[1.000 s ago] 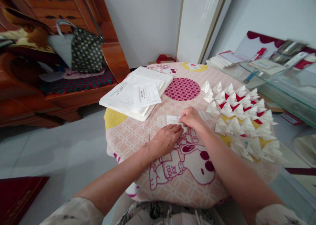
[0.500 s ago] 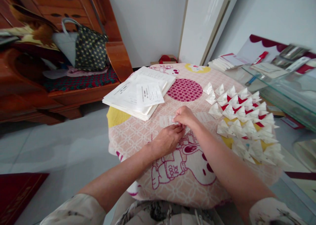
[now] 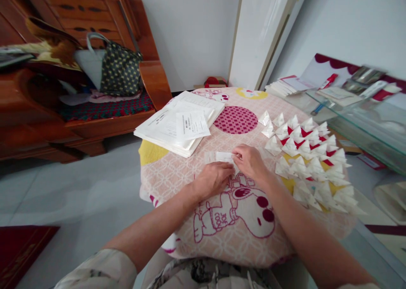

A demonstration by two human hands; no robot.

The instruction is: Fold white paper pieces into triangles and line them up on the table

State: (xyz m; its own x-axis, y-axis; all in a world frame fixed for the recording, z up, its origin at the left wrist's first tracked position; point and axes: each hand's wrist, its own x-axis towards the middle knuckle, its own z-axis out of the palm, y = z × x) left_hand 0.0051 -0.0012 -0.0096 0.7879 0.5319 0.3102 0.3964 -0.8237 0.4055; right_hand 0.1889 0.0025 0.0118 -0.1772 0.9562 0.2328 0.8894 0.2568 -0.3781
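Note:
A small folded white paper (image 3: 224,156) lies on the patterned tablecloth in front of me. My right hand (image 3: 250,160) pinches its right end between thumb and fingers. Against its near side, my left hand (image 3: 215,177) rests with fingers curled and pressed together on the paper, the fingertips partly hidden. Beyond my left hand sits a stack of printed sheets (image 3: 165,126), with smaller printed slips (image 3: 192,124) on top. To the right of my right hand stand several rows of folded pointed paper pieces (image 3: 298,166).
The tablecloth (image 3: 187,204) covers a round-edged table. At the right, a glass shelf (image 3: 364,128) holds a blue pen (image 3: 319,107), booklets (image 3: 288,85) and metal bowls (image 3: 364,78). A wooden sofa (image 3: 155,84) with a dotted bag (image 3: 122,69) stands at the left.
My right hand has moved slightly right, away from my left hand, uncovering more of the folded paper. My left hand stays beside the paper. The whole view has shifted slightly.

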